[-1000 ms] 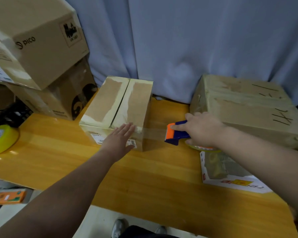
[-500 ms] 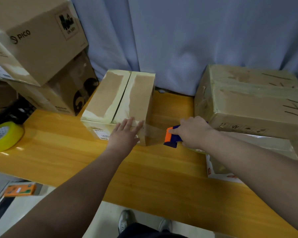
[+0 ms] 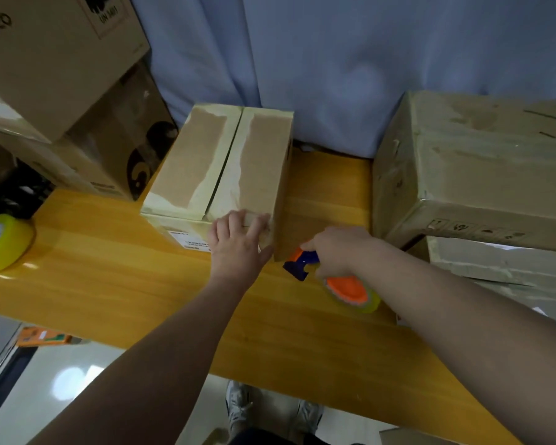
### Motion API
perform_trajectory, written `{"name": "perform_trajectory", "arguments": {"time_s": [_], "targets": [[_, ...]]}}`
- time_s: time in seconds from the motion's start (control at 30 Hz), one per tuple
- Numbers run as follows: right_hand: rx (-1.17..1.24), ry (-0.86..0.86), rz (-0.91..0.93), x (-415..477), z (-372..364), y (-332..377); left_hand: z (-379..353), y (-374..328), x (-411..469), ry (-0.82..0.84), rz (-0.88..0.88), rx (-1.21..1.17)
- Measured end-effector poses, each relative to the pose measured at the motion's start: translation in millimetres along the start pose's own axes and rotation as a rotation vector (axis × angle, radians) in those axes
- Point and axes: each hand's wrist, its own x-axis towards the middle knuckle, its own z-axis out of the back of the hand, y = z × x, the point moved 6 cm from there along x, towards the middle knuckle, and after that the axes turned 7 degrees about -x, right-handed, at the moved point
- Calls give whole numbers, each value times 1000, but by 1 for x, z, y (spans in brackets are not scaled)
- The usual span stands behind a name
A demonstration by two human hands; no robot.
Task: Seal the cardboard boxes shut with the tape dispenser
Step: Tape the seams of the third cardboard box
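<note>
Head view. Small cardboard box (image 3: 225, 165) sits on the bench (image 3: 109, 277) toward the back, its top flaps closed with a dark seam down the middle and pale tape strips along it.

My left grip (image 3: 238, 242) is spread, fingers laid over the box's near top edge by the right front corner, thumb against that corner. My right grip (image 3: 337, 250) is curled round the tape dispenser (image 3: 302, 263), which is blue and orange, low over the bench just right of that same corner; its yellowish tape roll (image 3: 350, 292) sits below my wrist. Can't tell whether tape runs from dispenser to box.

A large cardboard box (image 3: 479, 175) stands to the right, stacked cartons (image 3: 55, 59) to the left, and a loose yellow tape roll (image 3: 4, 248) lies at the bench's left end. A blue curtain (image 3: 334, 59) hangs behind.
</note>
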Motion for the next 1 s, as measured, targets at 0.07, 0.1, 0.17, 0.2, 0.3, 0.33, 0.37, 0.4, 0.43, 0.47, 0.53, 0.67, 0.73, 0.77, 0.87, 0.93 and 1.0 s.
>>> {"name": "perform_trajectory", "arguments": {"time_s": [0.07,0.1,0.17,0.2,0.3,0.33,0.37,0.4,0.43,0.47,0.53,0.67,0.73,0.77,0.87,0.93,1.0], "targets": [[-64,112,-4,3,-20,5,-2,1,0,-8,12,-29],[-92,147,-16,3,-33,5,-2,1,0,-9,10,-43],[29,130,-55,1,-52,-4,-3,2,0,-5,12,-72],[173,91,-84,-2,-57,-11,-3,2,0,4,15,-81],[598,-89,-189,-7,-65,-29,-1,1,-1,36,20,-80],[738,-154,-224,-7,-67,-31,0,0,-1,47,32,-86],[897,-214,-267,-6,-73,-33,1,-1,-1,56,46,-94],[1066,-259,-319,-4,-80,-35,2,-2,-1,62,61,-99],[1223,-283,-370,-3,-90,-35,2,-3,-1,65,73,-101],[1349,-294,-410,-1,-99,-35,3,-4,-1,66,80,-100],[1502,-319,-474,4,-117,-34,5,-7,-1,65,86,-94],[1610,-353,-515,18,-142,-28,4,-12,0,112,126,-115],[1403,-378,-518,22,-142,-26,5,-14,1,126,141,-115],[1260,-433,-541,20,-137,-27,4,-15,1,140,144,-105],[1027,-745,-427,2,-95,-13,2,-16,1,173,136,-84],[811,-839,-238,-5,-61,14,2,-16,1,186,143,-75],[608,-893,-184,-3,-42,33,2,-17,2,207,145,-64]]}}
